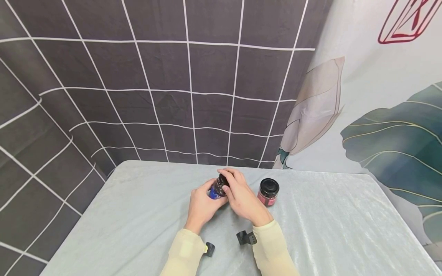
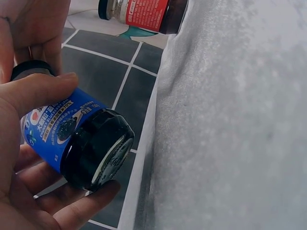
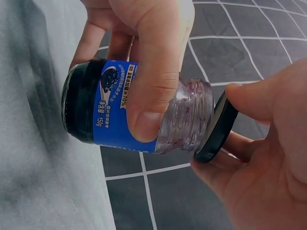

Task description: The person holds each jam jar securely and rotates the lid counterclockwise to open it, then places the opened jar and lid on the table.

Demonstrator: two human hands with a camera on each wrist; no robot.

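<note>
My left hand (image 1: 201, 207) grips a glass jam jar (image 3: 129, 103) with a blue blueberry label, its thumb across the label and its other fingers on the far side. Dark jam shows in the jar's lower part, while the glass by the mouth is see-through. With thumb and fingers my right hand (image 1: 243, 197) pinches the black lid (image 3: 221, 129) by its edge. That lid stands tilted at the threaded mouth, with a gap along one side. In the left wrist view the jar's base sits off the cloth.
A second jar (image 1: 267, 201) with a red label and black lid stands on the table to the right of my hands. Pale grey cloth covers the table (image 1: 138, 214). Behind it hangs a dark curtain (image 1: 165, 107) with a white grid, and a leaf-patterned one (image 1: 366, 115) at right.
</note>
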